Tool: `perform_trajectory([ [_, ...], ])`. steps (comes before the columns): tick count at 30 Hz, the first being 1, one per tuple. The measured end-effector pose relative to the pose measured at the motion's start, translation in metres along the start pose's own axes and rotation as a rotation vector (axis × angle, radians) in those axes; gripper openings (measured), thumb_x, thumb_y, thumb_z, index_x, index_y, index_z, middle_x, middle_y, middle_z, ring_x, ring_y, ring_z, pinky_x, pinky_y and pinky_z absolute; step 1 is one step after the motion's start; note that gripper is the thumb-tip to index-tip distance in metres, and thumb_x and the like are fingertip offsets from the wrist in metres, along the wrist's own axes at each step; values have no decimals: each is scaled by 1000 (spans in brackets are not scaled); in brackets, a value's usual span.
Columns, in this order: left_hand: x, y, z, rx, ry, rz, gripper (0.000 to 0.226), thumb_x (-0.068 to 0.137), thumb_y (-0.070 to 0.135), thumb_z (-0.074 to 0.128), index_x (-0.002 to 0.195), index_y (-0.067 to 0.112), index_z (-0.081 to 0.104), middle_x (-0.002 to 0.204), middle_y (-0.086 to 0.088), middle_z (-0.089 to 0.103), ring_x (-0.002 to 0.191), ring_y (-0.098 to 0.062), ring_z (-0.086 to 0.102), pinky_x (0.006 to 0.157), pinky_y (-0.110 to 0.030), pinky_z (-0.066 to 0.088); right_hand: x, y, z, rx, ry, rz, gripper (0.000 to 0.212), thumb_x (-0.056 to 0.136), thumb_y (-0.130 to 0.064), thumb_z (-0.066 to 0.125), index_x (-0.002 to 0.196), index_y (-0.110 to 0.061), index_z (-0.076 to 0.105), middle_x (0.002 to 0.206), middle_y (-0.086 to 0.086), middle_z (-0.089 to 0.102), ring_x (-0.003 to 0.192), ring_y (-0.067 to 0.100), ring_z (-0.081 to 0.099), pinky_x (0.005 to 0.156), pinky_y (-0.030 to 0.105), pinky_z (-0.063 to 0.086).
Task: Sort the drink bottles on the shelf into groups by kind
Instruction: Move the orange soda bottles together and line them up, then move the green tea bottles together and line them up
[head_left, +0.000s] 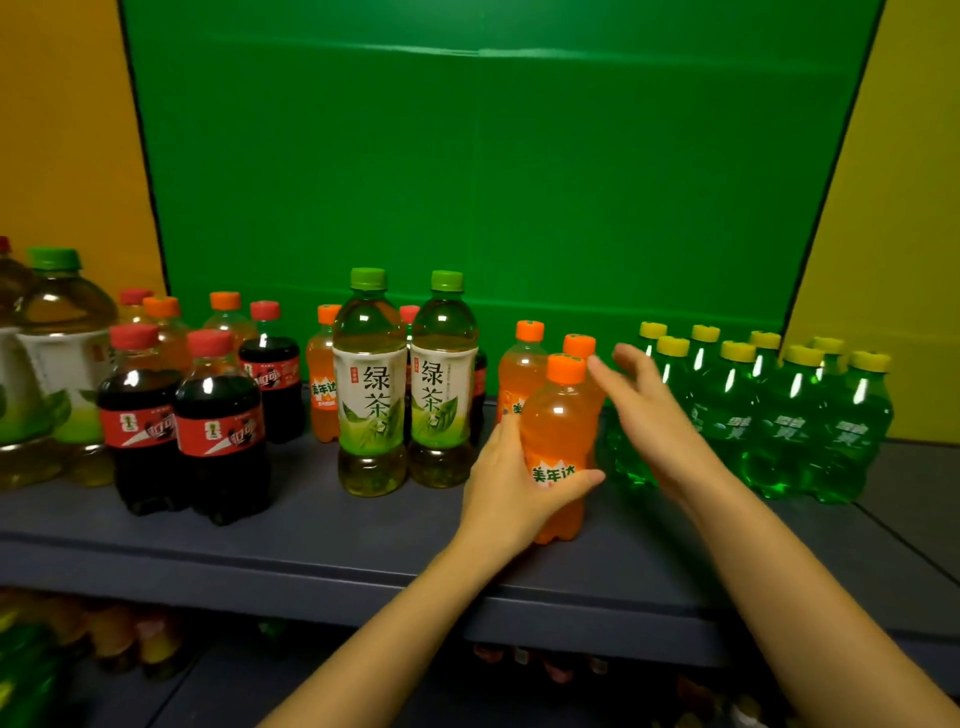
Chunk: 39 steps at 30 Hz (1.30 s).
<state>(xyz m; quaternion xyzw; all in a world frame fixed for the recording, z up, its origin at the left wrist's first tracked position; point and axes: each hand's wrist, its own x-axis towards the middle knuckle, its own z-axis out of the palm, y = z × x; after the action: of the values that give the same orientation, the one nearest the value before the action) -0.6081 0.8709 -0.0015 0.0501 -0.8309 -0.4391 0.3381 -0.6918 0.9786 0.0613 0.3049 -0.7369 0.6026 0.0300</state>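
Left hand (511, 483) grasps an orange bottle (558, 431) at its label, upright near the front of the shelf (363, 525) (just ahead of an orange pair (522, 374)). Right hand (649, 410), fingers (631, 358) released and spread, hovers beside the bottle's cap, before the green bottles (789, 426).

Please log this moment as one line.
left hand: grips orange soda bottle | right hand: open, beside it | behind: two orange bottles | right: green soda bottles | shelf: kinds mixed at left
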Motion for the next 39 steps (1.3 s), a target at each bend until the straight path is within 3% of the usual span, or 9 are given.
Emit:
perform_trajectory([
  [4,4,5,10,152,68,-6,86,51,76,57,119,25,44,112,5,60,103,-14,58,84,-39,51,-4,-13,-5,-101,159,-241,44,91,-31,54,131,-17,45,132,-2,45,126,10,39,110,31,31],
  [8,-1,9,5,274,109,-1,77,60,70,65,118,26,41,112,7,59,103,-12,57,84,-36,50,-11,-35,4,-155,221,-447,31,89,-19,58,119,-14,52,115,-6,44,107,8,47,86,9,38],
  [10,-10,7,-10,225,221,68,69,60,71,61,112,28,46,101,11,57,93,-6,55,82,-28,49,-13,-45,15,-157,207,-517,31,86,-21,57,115,-15,53,112,-5,45,99,8,50,82,12,41],
  [17,-3,-25,-89,351,715,199,59,74,41,58,118,4,44,111,-10,48,101,-12,37,88,-19,29,-8,-49,85,-87,65,-496,47,86,-5,57,130,-2,40,126,7,42,115,15,44,103,21,34],
  [22,18,-51,-113,239,479,-28,96,63,36,81,136,5,26,135,-12,37,127,-23,36,105,-32,34,-6,-22,129,-79,105,-383,71,86,-8,59,143,-2,17,148,12,21,137,19,23,101,-1,8],
  [25,26,-58,-112,49,393,-96,96,60,45,77,132,13,24,131,-7,44,121,-21,47,100,-37,43,-4,-5,144,-60,62,-265,83,83,-13,65,145,-7,10,149,12,23,137,22,26,102,15,19],
  [29,25,-58,-105,-147,375,-152,54,75,24,74,113,21,36,108,5,57,104,-14,57,83,-26,46,-3,13,151,-31,13,-137,88,79,-20,70,144,-8,11,142,13,38,128,27,41,100,30,37],
  [34,20,-56,-107,-163,384,-116,42,77,25,72,108,24,44,104,9,62,100,-7,61,81,-23,50,2,17,151,-17,13,-66,71,77,-27,72,130,-5,30,129,15,51,118,32,50,94,45,46],
  [39,1,-50,-104,-126,425,-55,52,72,40,72,112,20,46,105,8,65,96,-3,63,82,-27,53,-11,16,142,34,0,-73,58,76,-26,74,117,-8,36,117,7,57,104,22,57,72,25,50],
])
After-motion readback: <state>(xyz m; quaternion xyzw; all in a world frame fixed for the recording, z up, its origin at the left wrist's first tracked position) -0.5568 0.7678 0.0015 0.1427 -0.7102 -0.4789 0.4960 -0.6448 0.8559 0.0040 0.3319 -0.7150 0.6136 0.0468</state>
